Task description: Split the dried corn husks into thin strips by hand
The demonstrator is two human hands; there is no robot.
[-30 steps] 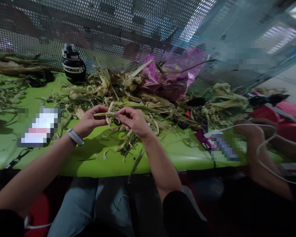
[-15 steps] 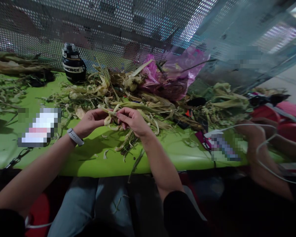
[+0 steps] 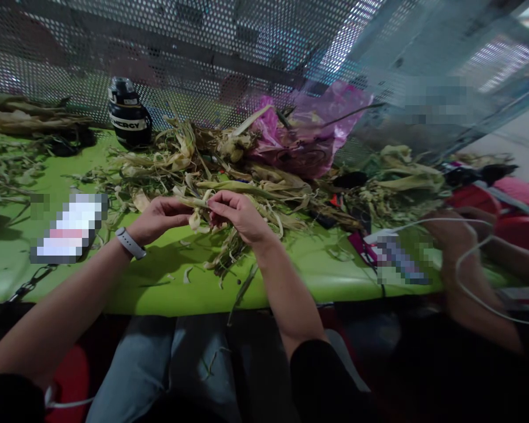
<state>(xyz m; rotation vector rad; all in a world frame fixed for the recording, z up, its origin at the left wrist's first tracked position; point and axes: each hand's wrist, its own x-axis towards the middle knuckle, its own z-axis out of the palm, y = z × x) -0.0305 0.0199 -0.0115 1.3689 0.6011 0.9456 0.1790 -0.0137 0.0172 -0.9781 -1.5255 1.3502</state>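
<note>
Between my two hands is a pale yellow-green husk strip [image 3: 196, 201], with a curled piece [image 3: 194, 221] hanging below it. My left hand [image 3: 164, 218], above a white wristband, pinches its left end between thumb and fingers. My right hand [image 3: 238, 212] is closed on its other end, with thumb and forefinger together. A tangled heap of dry husks and stalks [image 3: 176, 158] lies just behind both hands. Under my right hand is a loose bunch of dry stalks [image 3: 229, 252], and small pale scraps [image 3: 187, 274] are scattered on the green table [image 3: 158, 294].
A black bottle [image 3: 130, 111] stands at the back left, before a perforated metal panel [image 3: 194, 64]. A pink plastic bag [image 3: 308, 138] sits in the husks. A phone [image 3: 70, 229] lies at left. Another person's arm [image 3: 456, 258] and a white cable [image 3: 461, 264] are at right.
My hands keep their pinch on the husk strip, and my left hand has shifted very slightly. The view has moved a little; the things on the table look unchanged.
</note>
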